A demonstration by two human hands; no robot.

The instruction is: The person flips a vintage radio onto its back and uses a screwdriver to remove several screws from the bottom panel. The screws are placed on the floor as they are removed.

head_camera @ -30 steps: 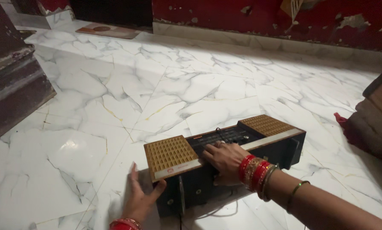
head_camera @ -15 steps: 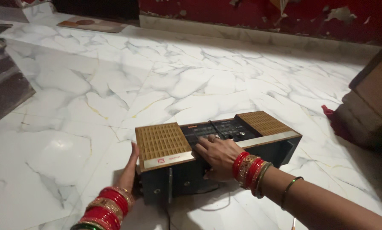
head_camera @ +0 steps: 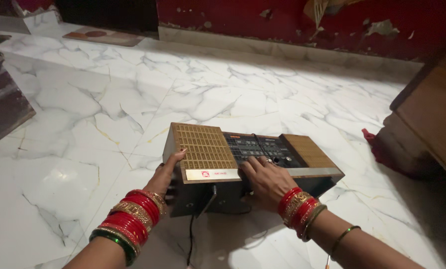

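— What's the floor like?
— White marble floor with grey veins (head_camera: 108, 99), a chipped red wall (head_camera: 292, 25) at twelve o'clock, a brown wooden cabinet (head_camera: 432, 114) at three, a red cloth (head_camera: 377, 149) at its foot.
— And the hands?
— The left hand (head_camera: 166, 174) clasps the left end of a black box-shaped electronic unit with tan grilles (head_camera: 248, 159); the right hand (head_camera: 265, 179) lies flat, fingers spread, on its control panel.
— Anything hidden?
— A black cable (head_camera: 198, 219) drops toward six o'clock, cut off; the controls are too small to make out.
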